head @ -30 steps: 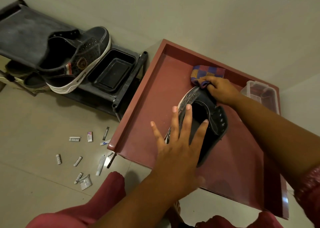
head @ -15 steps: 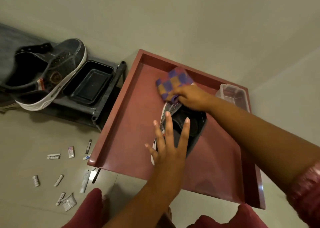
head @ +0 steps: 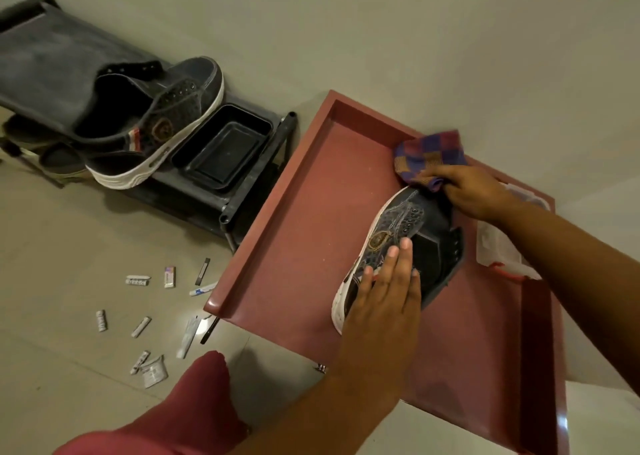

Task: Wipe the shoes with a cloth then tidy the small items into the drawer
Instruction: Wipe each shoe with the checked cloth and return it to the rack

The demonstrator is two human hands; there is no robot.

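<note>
Flat on the near side of the dark shoe (head: 408,243), the left hand (head: 384,302) lies with its fingers straight and together, pressing the upper without curling round it. That shoe lies tilted on its side on the red tray table (head: 304,247), white sole toward the table's left rim, toe pointing away toward the wall. At the toe, the right hand (head: 474,191) has its fingers bunched round a checked cloth (head: 429,157) of purple, blue and orange squares; the gripped fold touches the shoe's toe while the loose corner stands up over the table's far rim. Just right of the shoe, partly hidden behind the right forearm, sits a clear plastic box (head: 502,243); what it holds cannot be made out. To the left, a second dark shoe (head: 156,125) with a white sole rests on top of a black shoe rack (head: 45,63), just beside a black tray (head: 221,150) on the same shelf. On the tiled floor (head: 52,247) beside the table's left rim lie the small items (head: 145,319), scattered packets and little tubes, well apart from the hands. A red-clad knee (head: 204,395) shows at the bottom edge.
</note>
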